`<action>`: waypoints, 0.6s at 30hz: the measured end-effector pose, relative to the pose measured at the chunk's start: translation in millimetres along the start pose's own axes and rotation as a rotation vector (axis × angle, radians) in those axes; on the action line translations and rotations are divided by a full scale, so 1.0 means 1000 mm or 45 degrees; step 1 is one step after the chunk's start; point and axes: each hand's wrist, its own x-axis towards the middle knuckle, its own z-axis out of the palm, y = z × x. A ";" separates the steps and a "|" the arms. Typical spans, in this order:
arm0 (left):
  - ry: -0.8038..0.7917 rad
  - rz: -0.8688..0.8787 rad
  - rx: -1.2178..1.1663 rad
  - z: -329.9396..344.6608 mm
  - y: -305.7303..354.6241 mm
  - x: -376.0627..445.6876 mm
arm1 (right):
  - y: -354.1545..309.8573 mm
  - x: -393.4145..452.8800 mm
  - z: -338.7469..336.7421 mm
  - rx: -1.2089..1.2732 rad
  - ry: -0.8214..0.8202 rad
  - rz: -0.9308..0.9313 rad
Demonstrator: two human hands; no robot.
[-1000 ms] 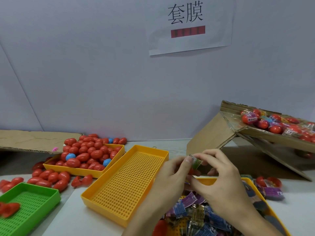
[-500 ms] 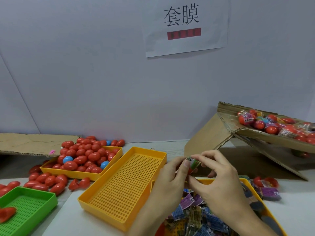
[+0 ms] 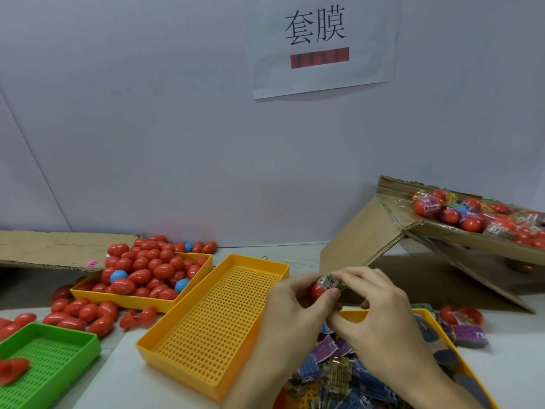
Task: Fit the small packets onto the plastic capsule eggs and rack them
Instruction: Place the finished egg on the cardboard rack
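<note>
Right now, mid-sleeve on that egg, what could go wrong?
1. The packet sits only partway over the red egg, pinched between the left hand and right hand; the smooth egg could slip out.
2. A dropped egg would likely land in the packet tray or roll off the table.
3. Loose eggs already lie outside the heaped egg tray; more may spill.

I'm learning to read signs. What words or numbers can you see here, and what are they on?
"套膜": big black characters on the white paper sign on the wall.
Red bar under them: print too blurred to read.
Packet on the egg in the hands, and the packets in the tray: print too small to read.
</note>
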 end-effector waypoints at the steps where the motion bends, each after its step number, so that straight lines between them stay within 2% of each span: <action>1: 0.013 -0.006 -0.036 0.000 0.001 0.000 | -0.001 0.000 0.000 0.003 -0.006 -0.001; 5: 0.062 -0.097 -0.168 0.004 0.003 -0.001 | -0.005 0.000 0.001 -0.015 -0.004 -0.011; 10: 0.009 -0.092 -0.089 0.006 0.000 0.000 | -0.002 -0.001 0.000 -0.113 0.064 -0.007; 18: -0.005 -0.197 -0.069 0.003 -0.003 0.001 | 0.000 -0.001 0.003 -0.106 0.026 0.003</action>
